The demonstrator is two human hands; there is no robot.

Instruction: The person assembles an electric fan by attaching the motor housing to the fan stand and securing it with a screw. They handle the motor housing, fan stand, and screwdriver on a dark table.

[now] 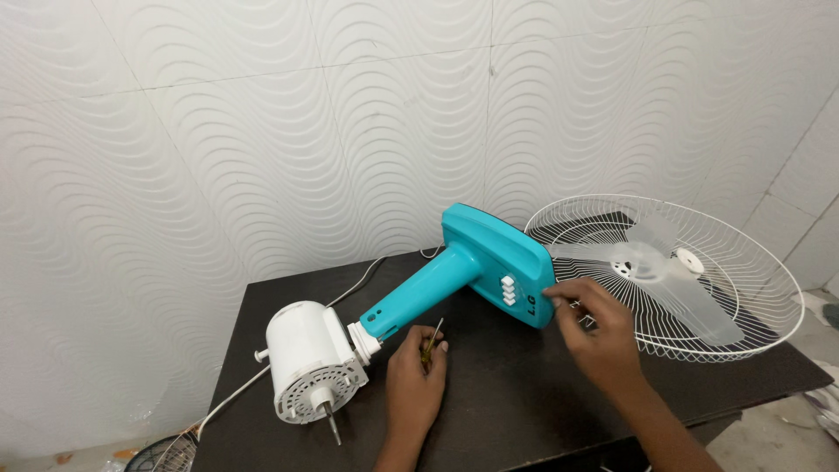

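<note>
Two hands on the dark worktop (524, 411). Left hand (415, 380) pinches a small screwdriver (432, 341) beside the neck joint; right hand (594, 328) grips the teal fan stand (472, 271) at its base edge. White motor (310, 358) lies left. Blade (651, 267) in grille (743, 323) behind. Looks like neck-screw work; tip needs seating.

Left hand (416, 378) gripping screwdriver (432, 342), right hand (591, 328) steadying teal fan base (498, 262)

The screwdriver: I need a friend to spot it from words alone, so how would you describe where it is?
On the dark table, find the teal fan body lying beside its white motor. Just below the teal neck, the left hand holds a slim screwdriver. It is the only thin, metal-tipped tool there, far smaller than the fan parts.
</note>
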